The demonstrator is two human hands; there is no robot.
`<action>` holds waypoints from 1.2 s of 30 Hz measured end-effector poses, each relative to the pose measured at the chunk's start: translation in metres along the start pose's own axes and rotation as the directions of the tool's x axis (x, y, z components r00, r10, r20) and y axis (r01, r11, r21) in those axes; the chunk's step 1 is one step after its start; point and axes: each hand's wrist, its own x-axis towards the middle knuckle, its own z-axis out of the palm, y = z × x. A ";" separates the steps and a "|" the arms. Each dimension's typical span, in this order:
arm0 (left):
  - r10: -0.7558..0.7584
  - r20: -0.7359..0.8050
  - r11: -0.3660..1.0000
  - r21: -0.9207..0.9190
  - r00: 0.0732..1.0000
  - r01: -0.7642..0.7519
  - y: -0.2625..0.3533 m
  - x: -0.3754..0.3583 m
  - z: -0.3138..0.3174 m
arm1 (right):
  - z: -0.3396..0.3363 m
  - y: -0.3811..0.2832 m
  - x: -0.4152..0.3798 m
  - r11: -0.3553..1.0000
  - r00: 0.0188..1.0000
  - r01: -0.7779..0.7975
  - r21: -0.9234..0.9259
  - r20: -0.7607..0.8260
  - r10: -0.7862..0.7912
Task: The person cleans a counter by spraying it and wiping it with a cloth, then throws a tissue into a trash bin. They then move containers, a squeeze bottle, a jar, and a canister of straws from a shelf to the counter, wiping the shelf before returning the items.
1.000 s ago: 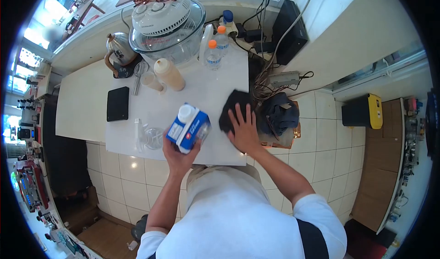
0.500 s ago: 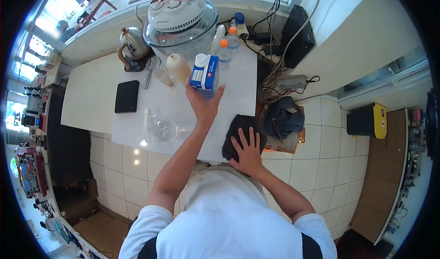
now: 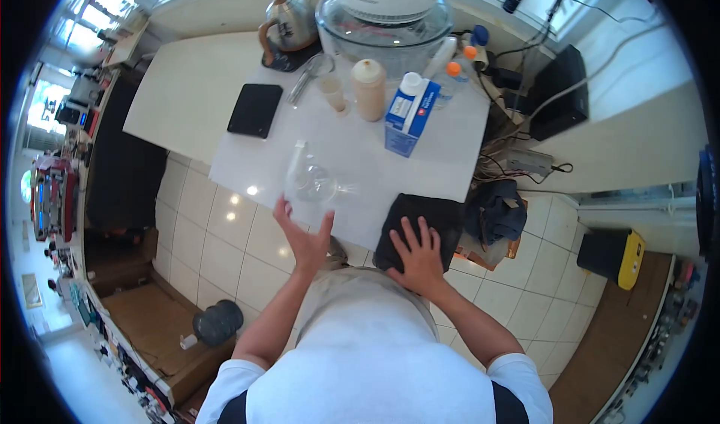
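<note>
My left hand [image 3: 304,240] is open, thumb and fingers apart with nothing between them, just in front of a clear glass vessel with a handle [image 3: 313,184] near the table's front edge. My right hand [image 3: 418,257] lies flat, fingers spread, on a folded black cloth [image 3: 391,225] at the front right corner. A blue and white carton [image 3: 409,120] with a white cap stands upright farther back, apart from both hands. Beside it are a squeeze bottle [image 3: 369,92] with pale contents and a small translucent cup [image 3: 331,92].
A flat black device [image 3: 255,110] lies on the white table [image 3: 360,176]. Behind are a steel kettle [image 3: 291,23], a glass-bowled countertop oven [image 3: 382,23] and orange-capped bottles [image 3: 450,83]. Cables [image 3: 517,143] hang at the right, above a box with dark fabric [image 3: 495,214].
My left hand has let go of the carton and drawn back toward the table's front edge. My right hand stays on the black cloth. The view has shifted.
</note>
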 end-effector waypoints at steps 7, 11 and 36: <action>-0.024 0.167 0.940 -0.331 0.986 0.079 0.001 0.080 0.005 | 0.023 -0.037 0.058 0.993 0.975 -0.107 -0.053 -0.201 0.094; -0.052 0.127 0.934 -0.345 0.991 0.093 -0.026 0.071 -0.041 | 0.030 -0.076 0.119 0.997 0.988 -0.020 -0.071 -0.155 0.008; -0.142 0.546 0.954 -0.146 0.826 0.261 -0.169 0.098 -0.249 | 0.028 -0.126 0.385 0.883 0.886 -0.457 -0.107 -0.143 0.442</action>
